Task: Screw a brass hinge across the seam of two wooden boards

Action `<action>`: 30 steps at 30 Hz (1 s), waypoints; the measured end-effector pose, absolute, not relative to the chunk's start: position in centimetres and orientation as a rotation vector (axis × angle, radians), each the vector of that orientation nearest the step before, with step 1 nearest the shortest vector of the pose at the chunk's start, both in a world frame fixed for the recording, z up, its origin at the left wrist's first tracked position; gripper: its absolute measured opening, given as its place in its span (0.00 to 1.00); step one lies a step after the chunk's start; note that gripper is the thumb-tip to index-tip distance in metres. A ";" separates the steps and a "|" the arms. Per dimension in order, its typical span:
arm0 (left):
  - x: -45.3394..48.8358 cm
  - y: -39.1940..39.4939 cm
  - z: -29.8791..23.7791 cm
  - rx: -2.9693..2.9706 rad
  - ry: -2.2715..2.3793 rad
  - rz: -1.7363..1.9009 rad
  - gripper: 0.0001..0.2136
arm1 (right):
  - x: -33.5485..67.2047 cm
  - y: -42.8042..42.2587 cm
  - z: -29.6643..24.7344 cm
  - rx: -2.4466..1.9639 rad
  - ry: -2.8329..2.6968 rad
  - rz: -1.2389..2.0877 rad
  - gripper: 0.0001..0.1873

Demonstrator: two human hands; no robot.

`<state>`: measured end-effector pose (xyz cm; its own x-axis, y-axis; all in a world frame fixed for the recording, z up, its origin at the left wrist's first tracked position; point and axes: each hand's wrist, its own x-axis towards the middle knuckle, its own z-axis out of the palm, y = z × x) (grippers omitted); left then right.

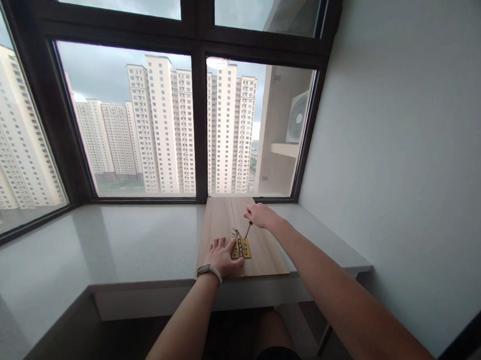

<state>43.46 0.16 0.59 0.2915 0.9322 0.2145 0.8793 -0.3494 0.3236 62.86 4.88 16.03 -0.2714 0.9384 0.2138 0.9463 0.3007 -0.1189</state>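
Two pale wooden boards (264, 256) lie side by side on the white sill, a thin seam between them. Across that seam rests a brass-coloured hinge (246, 248) with screw holes in its leaf. My left hand (222, 256), fingers spread, presses on the left board and the hinge's left edge. In my right hand (262, 215) is a screwdriver (248, 229) with a yellow and black handle, its shaft slanting down to the hinge's upper right corner. Several small metal pieces (236, 232), probably screws, lie just above the hinge.
The white sill (147, 244) spreads to both sides of the boards. Dark window frames (199, 123) stand behind it, with tall buildings outside. A plain wall (391, 129) bounds the right side. My leg (275, 334) is below the sill's front edge.
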 end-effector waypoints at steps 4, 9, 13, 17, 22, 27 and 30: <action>43.4 0.1 0.4 2.417 1.691 0.582 0.41 | 62.9 5.2 15.9 -1.677 -2.390 0.020 0.09; 43.4 0.0 0.6 2.405 1.692 0.596 0.43 | 62.9 5.2 15.9 -1.657 -2.396 0.074 0.04; 43.4 -0.1 0.8 2.390 1.700 0.588 0.43 | 62.8 5.2 15.9 -1.684 -2.338 0.047 0.04; 43.4 -0.2 0.9 2.394 1.706 0.581 0.43 | 62.7 5.3 15.8 -1.681 -2.325 -0.040 0.09; 43.5 -0.3 1.0 2.393 1.710 0.588 0.42 | 62.7 5.6 15.8 -1.781 -2.304 -0.047 0.16; 43.4 -0.2 0.8 2.398 1.699 0.617 0.43 | 62.6 5.8 16.2 -1.712 -2.380 0.054 0.12; 43.4 -0.3 0.8 2.397 1.684 0.628 0.43 | 62.6 5.7 16.4 -1.736 -2.382 0.049 0.10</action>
